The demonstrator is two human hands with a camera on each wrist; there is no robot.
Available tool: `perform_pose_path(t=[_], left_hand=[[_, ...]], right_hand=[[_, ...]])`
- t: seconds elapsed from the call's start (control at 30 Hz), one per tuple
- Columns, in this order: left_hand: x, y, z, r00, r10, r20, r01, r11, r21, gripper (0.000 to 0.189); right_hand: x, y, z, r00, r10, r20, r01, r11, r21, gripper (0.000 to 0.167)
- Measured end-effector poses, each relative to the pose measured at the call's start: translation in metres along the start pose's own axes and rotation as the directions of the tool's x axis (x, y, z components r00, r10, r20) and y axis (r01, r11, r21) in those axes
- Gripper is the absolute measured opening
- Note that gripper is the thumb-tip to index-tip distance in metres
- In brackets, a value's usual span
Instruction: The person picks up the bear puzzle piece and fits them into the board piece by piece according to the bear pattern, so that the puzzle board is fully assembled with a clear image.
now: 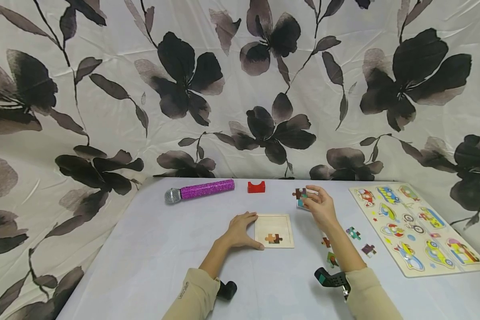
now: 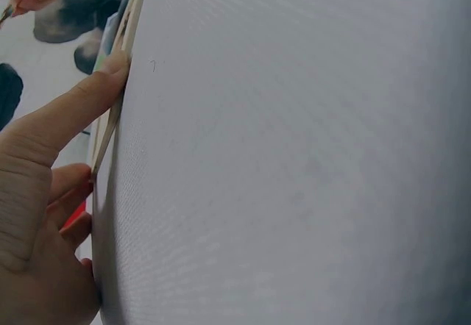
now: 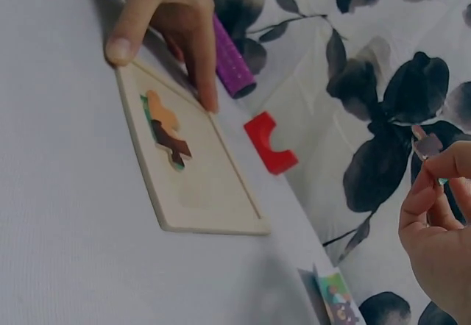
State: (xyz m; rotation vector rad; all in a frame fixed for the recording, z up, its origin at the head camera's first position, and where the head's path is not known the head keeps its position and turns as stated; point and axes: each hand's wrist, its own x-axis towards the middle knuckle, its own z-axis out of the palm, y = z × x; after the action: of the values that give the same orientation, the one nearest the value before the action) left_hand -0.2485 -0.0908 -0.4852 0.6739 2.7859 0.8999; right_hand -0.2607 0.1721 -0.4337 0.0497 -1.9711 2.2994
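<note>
Black-and-grey flowers cover the cloth [image 1: 116,40] behind a white table [image 1: 152,249]. Set apart, both hands are busy: the left hand [image 1: 240,232] grips the left side of a tray [image 1: 278,224], thumb and finger at its corners; the right hand [image 1: 321,205] pinches a brown and purplish piece [image 1: 299,194] beyond the tray's far right corner. Pale, square and rimmed, the wooden tray holds two joined pieces [image 1: 274,238], one tan-orange, one dark brown, near its near edge. Outward lie loose pieces [image 1: 353,233] by the right forearm, a red block [image 1: 256,187], a glittery purple microphone [image 1: 200,190] and, far right, a vehicle-picture board [image 1: 420,231].
</note>
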Motion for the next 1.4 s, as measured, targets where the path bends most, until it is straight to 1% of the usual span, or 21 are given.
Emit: perform_pose_path(t=[0.03, 0.1, 0.23, 0.47, 0.63, 0.73, 0.83, 0.9, 0.97, 1.03, 1.1, 1.17, 1.23, 1.27, 1.33, 1.4], left_hand=[[0.0, 0.0, 0.0, 1.0, 0.002, -0.001, -0.002, 1.0, 0.002, 0.096], [0.0, 0.0, 0.0, 1.0, 0.003, -0.003, -0.003, 1.0, 0.005, 0.096], [0.0, 0.0, 0.001, 1.0, 0.001, -0.004, -0.001, 1.0, 0.004, 0.096], [0.0, 0.0, 0.001, 1.0, 0.001, 0.002, -0.001, 1.0, 0.011, 0.096], [-0.001, 0.0, 0.0, 1.0, -0.003, 0.003, 0.003, 1.0, 0.009, 0.096], [-0.001, 0.001, -0.001, 1.0, -0.001, 0.001, 0.001, 1.0, 0.003, 0.096], [-0.001, 0.001, -0.001, 1.0, 0.002, -0.001, -0.002, 1.0, 0.003, 0.096], [-0.001, 0.002, -0.001, 1.0, 0.004, -0.003, -0.004, 1.0, 0.004, 0.096], [-0.001, 0.002, -0.001, 1.0, 0.006, -0.008, -0.006, 1.0, 0.006, 0.096], [-0.001, 0.001, 0.0, 1.0, 0.007, -0.01, -0.007, 1.0, 0.008, 0.096], [0.0, 0.0, 0.0, 1.0, 0.006, -0.008, -0.006, 1.0, 0.013, 0.096], [0.0, -0.001, 0.0, 1.0, 0.005, -0.007, -0.005, 1.0, 0.018, 0.097], [0.0, -0.002, 0.0, 1.0, 0.003, -0.005, -0.002, 1.0, 0.021, 0.097], [0.0, -0.002, 0.0, 1.0, 0.002, -0.004, -0.002, 1.0, 0.024, 0.097], [0.0, -0.002, 0.0, 1.0, 0.005, -0.006, -0.004, 1.0, 0.021, 0.097], [0.0, -0.001, 0.0, 1.0, 0.007, -0.003, -0.007, 1.0, 0.018, 0.097]], right_hand=[[0.0, 0.0, 0.0, 1.0, 0.001, -0.005, -0.001, 1.0, 0.0, 0.033], [0.0, 0.0, 0.001, 1.0, 0.002, -0.016, -0.002, 1.0, 0.025, 0.027], [0.0, 0.001, 0.002, 0.999, -0.006, -0.032, 0.008, 0.999, 0.037, 0.024], [-0.002, 0.001, 0.003, 1.0, -0.007, -0.03, 0.008, 0.999, 0.036, 0.028], [-0.001, -0.001, 0.003, 1.0, -0.004, -0.014, 0.005, 0.995, 0.097, 0.032], [-0.001, -0.001, 0.004, 1.0, -0.004, -0.016, 0.006, 0.992, 0.126, 0.029], [-0.001, 0.0, 0.005, 0.999, -0.013, -0.031, 0.017, 0.993, 0.115, 0.022], [-0.001, 0.002, 0.006, 0.999, -0.012, -0.049, 0.016, 0.997, 0.076, 0.02], [-0.001, 0.005, 0.007, 0.998, -0.02, -0.054, 0.022, 0.999, 0.032, 0.02], [-0.002, 0.009, 0.008, 0.999, -0.027, -0.023, 0.026, 1.0, -0.012, 0.026], [-0.004, 0.016, 0.009, 0.998, -0.041, 0.056, 0.043, 0.998, -0.051, 0.034], [-0.007, 0.022, 0.01, 0.985, -0.059, 0.164, 0.08, 0.989, -0.123, 0.039], [-0.009, 0.029, 0.012, 0.963, -0.076, 0.26, 0.126, 0.976, -0.18, 0.039], [-0.009, 0.034, 0.013, 0.953, -0.078, 0.294, 0.145, 0.966, -0.212, 0.036], [-0.01, 0.04, 0.016, 0.947, -0.086, 0.309, 0.177, 0.943, -0.281, 0.029], [-0.011, 0.046, 0.02, 0.95, -0.09, 0.299, 0.199, 0.912, -0.358, 0.022]])
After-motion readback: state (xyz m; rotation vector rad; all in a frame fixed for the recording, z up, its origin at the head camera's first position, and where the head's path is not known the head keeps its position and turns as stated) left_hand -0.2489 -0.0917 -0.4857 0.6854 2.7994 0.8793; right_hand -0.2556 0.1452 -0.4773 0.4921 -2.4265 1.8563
